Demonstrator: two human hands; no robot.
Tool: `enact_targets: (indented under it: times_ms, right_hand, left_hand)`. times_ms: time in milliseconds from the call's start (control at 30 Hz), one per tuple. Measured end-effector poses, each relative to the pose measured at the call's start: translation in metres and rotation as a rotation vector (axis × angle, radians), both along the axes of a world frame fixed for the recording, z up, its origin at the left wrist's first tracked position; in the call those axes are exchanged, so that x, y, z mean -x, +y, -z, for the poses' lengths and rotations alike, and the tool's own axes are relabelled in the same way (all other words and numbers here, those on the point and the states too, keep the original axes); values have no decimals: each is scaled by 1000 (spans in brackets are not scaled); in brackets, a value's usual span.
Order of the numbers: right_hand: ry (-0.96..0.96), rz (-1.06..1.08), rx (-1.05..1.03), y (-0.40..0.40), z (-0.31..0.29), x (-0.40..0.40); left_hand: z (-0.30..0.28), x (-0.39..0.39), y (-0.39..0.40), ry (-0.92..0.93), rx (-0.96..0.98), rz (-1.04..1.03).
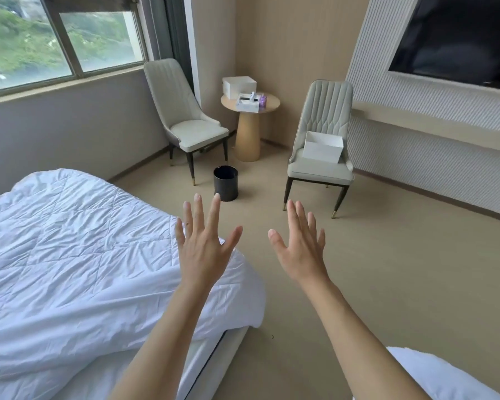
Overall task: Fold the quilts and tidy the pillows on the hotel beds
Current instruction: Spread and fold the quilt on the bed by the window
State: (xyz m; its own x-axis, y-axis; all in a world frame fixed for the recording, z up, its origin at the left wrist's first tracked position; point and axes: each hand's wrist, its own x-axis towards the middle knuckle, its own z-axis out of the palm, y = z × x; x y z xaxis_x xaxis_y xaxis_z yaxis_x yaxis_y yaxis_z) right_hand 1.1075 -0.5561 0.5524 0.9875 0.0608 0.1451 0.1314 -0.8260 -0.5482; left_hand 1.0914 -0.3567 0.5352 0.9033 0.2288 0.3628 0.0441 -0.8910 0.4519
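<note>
Nearest, both hands raised, fingers spread, holding nothing: left hand (205, 249) over the quilt (84, 255) corner, quilt stretching away left; right hand (300, 249) over bare floor, farther off; wastebasket (225, 183) beyond.

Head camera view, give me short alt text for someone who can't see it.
Two bare hands, left hand and right hand, reach forward with fingers spread, holding nothing, beside a bed covered by a rumpled white quilt. Beyond stand two pale upholstered chairs flanking a round wooden side table, with a black waste bin on the floor.
</note>
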Motion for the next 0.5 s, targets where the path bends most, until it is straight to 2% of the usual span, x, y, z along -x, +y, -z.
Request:
enact_targets:
  times_ms: [233, 500]
  right_hand:
    - [72, -287, 6, 17, 23, -100]
    - [114, -729, 23, 91, 36, -144]
  left_hand:
    - [26, -46, 0, 58, 69, -286]
    - [43, -10, 27, 124, 219, -749]
